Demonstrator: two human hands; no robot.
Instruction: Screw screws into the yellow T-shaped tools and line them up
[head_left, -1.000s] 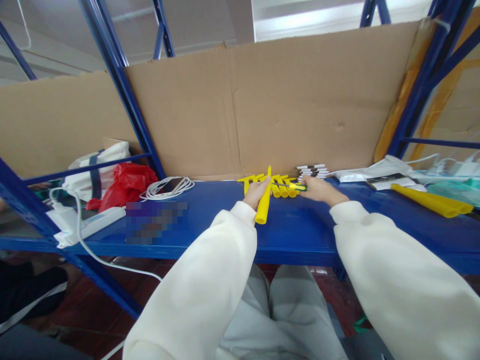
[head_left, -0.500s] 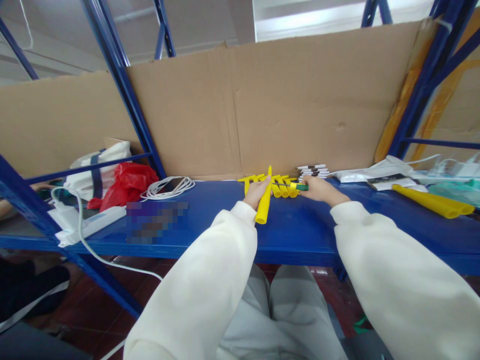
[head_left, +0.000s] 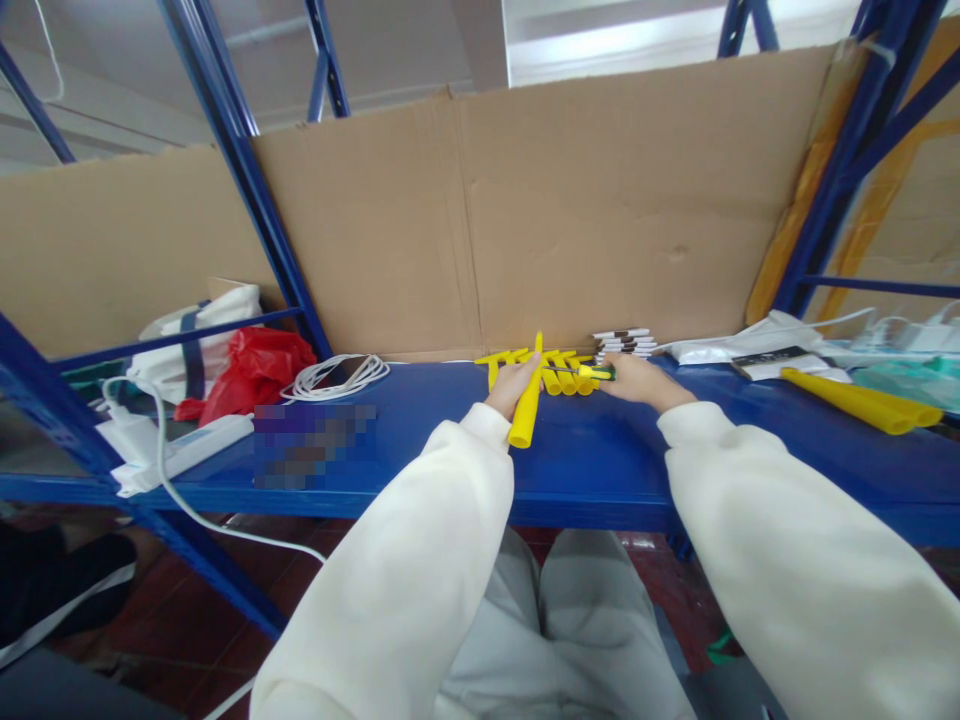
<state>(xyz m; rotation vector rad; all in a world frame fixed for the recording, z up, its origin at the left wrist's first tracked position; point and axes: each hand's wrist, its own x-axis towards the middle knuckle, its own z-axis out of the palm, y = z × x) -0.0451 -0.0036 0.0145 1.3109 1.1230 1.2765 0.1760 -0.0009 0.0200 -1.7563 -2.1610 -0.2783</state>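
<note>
A yellow tapered plastic tube (head_left: 527, 408) is gripped in my left hand (head_left: 511, 384), its wide end toward me and its narrow tip pointing at the cardboard. My right hand (head_left: 634, 380) closes around the yellow-and-green handle of a screwdriver (head_left: 598, 373). The screwdriver's shaft points left and reaches the side of the tube near my left fingers; whether its tip sits in a screw I cannot tell. Behind the tube, several similar yellow pieces (head_left: 570, 382) lie in a row on the blue shelf (head_left: 420, 440).
A stack of small white-and-dark packets (head_left: 624, 343) stands against the cardboard wall (head_left: 600, 200). More yellow tubes (head_left: 855, 402) lie at the right. Toward the left are a coiled white cable (head_left: 341, 378), a red plastic bag (head_left: 262, 370) and a white power strip (head_left: 199, 447).
The screwdriver handle has turned in my right hand, showing more yellow now. My left hand and the tube stay almost in place.
</note>
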